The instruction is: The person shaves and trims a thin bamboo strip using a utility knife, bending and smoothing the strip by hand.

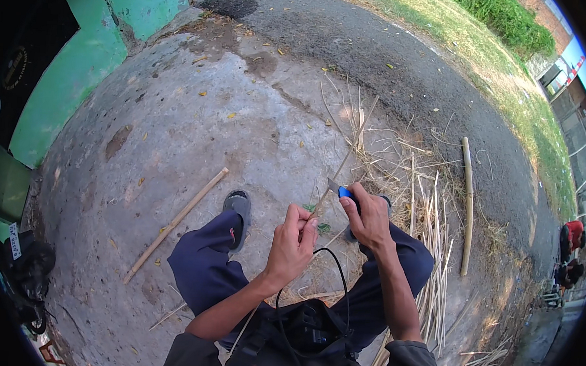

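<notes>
The thin strip (344, 162) is gripped by the left hand (292, 246) above the concrete ground (189, 131), probably so that it is held steady for the blue knife (346, 194), which is gripped by the right hand (372, 217). Loose strips (432, 276) are laid towards the ground's right edge.

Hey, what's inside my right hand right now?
A blue knife. Its blade and part of the handle show; your right hand covers the rest.
</notes>
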The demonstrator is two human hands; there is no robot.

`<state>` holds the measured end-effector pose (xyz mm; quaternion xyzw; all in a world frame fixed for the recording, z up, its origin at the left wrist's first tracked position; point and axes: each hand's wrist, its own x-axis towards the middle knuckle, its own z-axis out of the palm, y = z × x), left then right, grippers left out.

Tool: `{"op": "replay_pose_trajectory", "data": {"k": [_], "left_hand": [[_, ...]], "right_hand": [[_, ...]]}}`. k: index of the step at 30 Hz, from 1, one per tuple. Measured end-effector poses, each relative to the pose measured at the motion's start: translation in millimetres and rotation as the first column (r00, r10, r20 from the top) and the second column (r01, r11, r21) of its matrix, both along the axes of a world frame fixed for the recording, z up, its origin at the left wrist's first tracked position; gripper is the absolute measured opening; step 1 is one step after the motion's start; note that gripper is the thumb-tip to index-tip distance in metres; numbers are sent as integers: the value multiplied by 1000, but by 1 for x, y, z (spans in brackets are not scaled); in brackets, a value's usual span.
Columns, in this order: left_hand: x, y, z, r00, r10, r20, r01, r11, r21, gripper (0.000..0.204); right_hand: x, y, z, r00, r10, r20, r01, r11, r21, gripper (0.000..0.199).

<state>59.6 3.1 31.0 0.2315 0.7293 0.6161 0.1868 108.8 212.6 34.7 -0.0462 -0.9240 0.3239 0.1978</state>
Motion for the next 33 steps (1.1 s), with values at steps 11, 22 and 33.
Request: {"op": "replay_pose_trajectory", "data": {"k": [11,22,33], "left_hand": [[-6,-2,2,995,1,103,-9,997,81,15],[-7,-3,0,985,-32,167,15,995,100,17],[8,-1,1,999,-16,48,15,1000,18,17]], "right_hand": [[2,-18,-1,983,167,76,-169,986,12,32],[2,-14,0,971,223,92,-225,974,18,33],[-5,5,4,998,-23,55,24,1000,-18,32]]}}
